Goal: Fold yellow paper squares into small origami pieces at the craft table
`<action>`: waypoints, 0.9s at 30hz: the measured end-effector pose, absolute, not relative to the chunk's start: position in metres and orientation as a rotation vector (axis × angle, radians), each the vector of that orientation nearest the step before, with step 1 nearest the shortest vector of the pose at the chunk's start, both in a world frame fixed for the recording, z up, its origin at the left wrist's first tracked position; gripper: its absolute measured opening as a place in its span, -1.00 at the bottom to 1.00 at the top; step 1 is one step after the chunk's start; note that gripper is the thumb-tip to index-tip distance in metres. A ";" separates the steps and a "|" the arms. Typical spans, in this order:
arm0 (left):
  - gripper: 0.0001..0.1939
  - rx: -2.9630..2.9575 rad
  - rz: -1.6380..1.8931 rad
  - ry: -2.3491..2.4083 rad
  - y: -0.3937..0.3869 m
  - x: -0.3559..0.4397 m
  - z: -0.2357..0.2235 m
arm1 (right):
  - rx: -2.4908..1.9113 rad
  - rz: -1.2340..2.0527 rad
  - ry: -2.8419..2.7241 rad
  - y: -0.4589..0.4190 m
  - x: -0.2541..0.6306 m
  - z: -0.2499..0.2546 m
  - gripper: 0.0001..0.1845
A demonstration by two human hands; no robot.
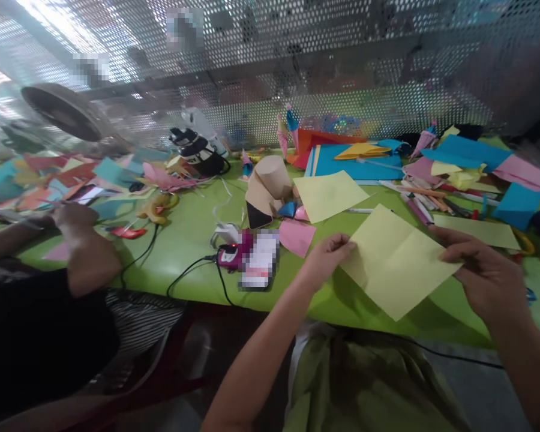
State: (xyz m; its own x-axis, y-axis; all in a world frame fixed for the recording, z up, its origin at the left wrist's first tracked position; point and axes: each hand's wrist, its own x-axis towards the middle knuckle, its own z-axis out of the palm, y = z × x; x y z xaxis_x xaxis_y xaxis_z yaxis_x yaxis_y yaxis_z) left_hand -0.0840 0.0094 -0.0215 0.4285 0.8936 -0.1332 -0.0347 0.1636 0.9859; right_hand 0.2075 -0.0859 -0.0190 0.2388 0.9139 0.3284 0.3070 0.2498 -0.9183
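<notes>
Between my two hands a square sheet of yellow paper is held up by opposite corners, with faint crease lines across it. My left hand pinches its left corner, thumb and fingers closed. At the right corner, my right hand grips the paper between thumb and fingers. Another yellow sheet lies flat just beyond my left hand. Close by, a small pink paper rests on the green table.
A phone and a purple power strip with cables lie left of my hands. Pens and coloured papers cover the right. Blue sheets sit at the back. A co-worker's arm rests on the left, near a yellow glue gun.
</notes>
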 end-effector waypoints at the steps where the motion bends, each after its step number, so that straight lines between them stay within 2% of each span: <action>1: -0.64 1.220 0.835 0.896 0.013 -0.081 -0.019 | -1.312 0.666 -1.300 -0.082 0.211 -0.016 -0.84; 8: -0.73 1.329 0.910 0.849 0.041 -0.065 -0.003 | -1.277 0.961 -1.096 -0.043 0.220 0.008 -0.74; 9: -0.72 1.335 0.917 0.830 0.044 -0.064 -0.001 | -1.303 0.983 -1.063 -0.037 0.218 0.010 -0.70; 12: -0.67 1.360 0.925 0.801 0.052 -0.064 -0.001 | -1.359 1.120 -0.980 -0.024 0.215 0.008 -0.41; 13: -0.66 1.365 0.933 0.803 0.053 -0.064 -0.002 | -1.373 1.183 -0.957 -0.022 0.214 0.005 -0.39; 17: -0.58 1.277 0.957 0.836 0.056 -0.067 -0.014 | -1.428 1.277 -0.880 -0.020 0.217 -0.012 -0.48; 23: -0.39 1.203 0.758 0.840 0.057 -0.077 -0.029 | -1.407 1.247 -0.762 -0.024 0.220 -0.020 -0.51; 27: -0.50 1.205 0.714 0.843 0.057 -0.080 -0.031 | -1.401 1.276 -0.695 -0.025 0.220 -0.019 -0.49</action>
State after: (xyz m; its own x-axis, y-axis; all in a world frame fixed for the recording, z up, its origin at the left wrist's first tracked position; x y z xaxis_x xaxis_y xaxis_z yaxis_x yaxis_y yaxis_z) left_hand -0.0797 0.0567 -0.0308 0.5138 0.8405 -0.1718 -0.0313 0.2185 0.9753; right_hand 0.2199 -0.0249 -0.0186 0.2578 0.9124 -0.3180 -0.2275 -0.2626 -0.9377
